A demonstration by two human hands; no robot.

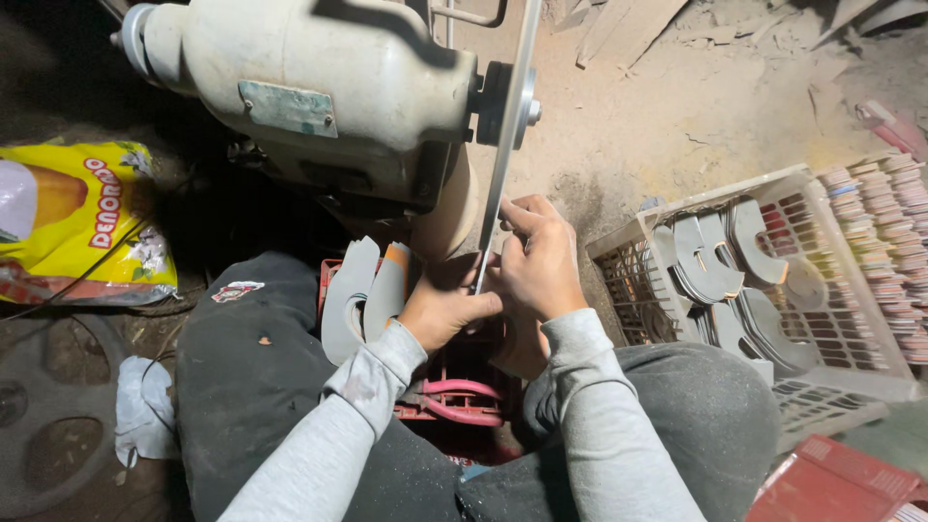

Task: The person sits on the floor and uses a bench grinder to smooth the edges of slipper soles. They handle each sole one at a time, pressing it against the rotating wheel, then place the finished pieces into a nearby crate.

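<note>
Both hands are pressed together under a cream-coloured motor (319,87) with a sanding drum (449,208) at its end. My left hand (440,309) and my right hand (536,261) hold a small piece against the drum; the piece itself is hidden by my fingers. A thin drive belt (503,145) runs down past my fingers. Grey curved sole-shaped pieces (362,295) stand in a red crate (445,401) between my knees, just left of my left hand.
A pale plastic crate (628,251) at the right holds several grey curved pieces (735,266). Stacks of thin layered pieces (875,242) lie beyond it. A yellow bag (82,217) sits at the left, a crumpled rag (145,406) below it. The ground is sawdust-covered.
</note>
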